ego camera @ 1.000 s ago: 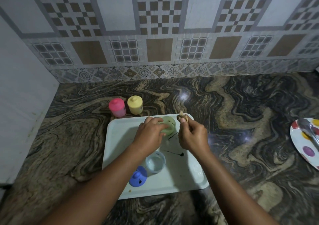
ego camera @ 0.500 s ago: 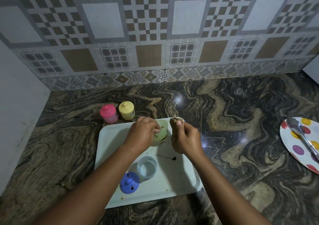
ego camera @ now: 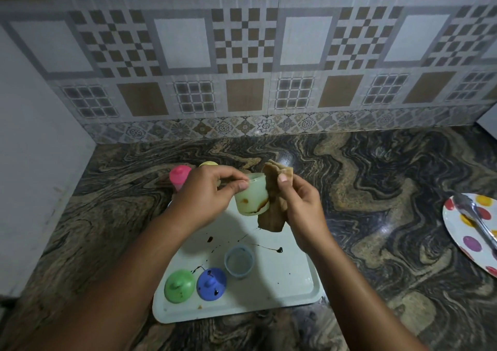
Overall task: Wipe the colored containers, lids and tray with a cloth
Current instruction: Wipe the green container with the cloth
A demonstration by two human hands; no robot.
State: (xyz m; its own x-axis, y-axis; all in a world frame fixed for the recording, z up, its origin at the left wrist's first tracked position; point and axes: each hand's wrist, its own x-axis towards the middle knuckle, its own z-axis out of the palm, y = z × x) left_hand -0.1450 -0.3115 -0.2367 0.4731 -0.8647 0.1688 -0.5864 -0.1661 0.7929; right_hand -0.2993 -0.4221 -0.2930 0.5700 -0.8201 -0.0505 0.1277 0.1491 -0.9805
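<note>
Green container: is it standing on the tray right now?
No, the left hand grips the green container by its rim and holds it tilted above the tray, while the right hand holds the cloth beside it.

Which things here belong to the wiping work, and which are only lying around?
For the job: pale green container in the left hand, cloth in the right hand, clear container, green lid, blue lid, pink container, yellow container, tray.
Lying about: dotted plate, metal utensil on it.
</note>
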